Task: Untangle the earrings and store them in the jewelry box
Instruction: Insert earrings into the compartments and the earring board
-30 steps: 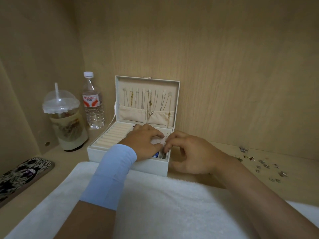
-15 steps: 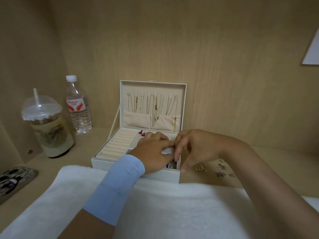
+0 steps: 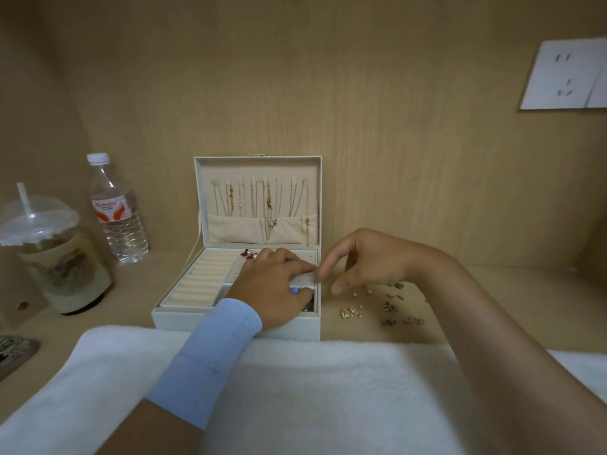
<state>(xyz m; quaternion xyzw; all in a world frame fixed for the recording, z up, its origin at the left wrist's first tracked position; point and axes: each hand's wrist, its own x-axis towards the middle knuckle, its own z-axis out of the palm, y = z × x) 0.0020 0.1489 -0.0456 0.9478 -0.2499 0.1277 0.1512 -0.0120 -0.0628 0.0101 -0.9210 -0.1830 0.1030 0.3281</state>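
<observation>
Resting on the front right part of the open jewelry box (image 3: 184, 320), the left hand (image 3: 276, 284) has its fingers clenched on the near edge of the perforated panel (image 3: 238, 272), fingers on top and thumb beneath. The right hand (image 3: 371, 261) hangs just beside the box's right wall, fingers released and loosely bent, with the index fingertip touching the rim next to the left fingertips; nothing is seen held in it. Loose earrings (image 3: 349, 312) lie scattered on the desk (image 3: 138, 290) to the right of the box, below the right hand: one gold cluster and several darker pieces, apart from one another. Red earrings (image 3: 248, 254) sit at the panel's far edge, inside the box. The lid (image 3: 256, 172) stands upright with necklaces (image 3: 269, 205) hanging in it. Ring rolls (image 3: 197, 280) fill the left compartment. A white towel (image 3: 295, 389) lies against the box's front wall. A water bottle (image 3: 116, 211) and a lidded cup (image 3: 52, 254) stand left of the box
</observation>
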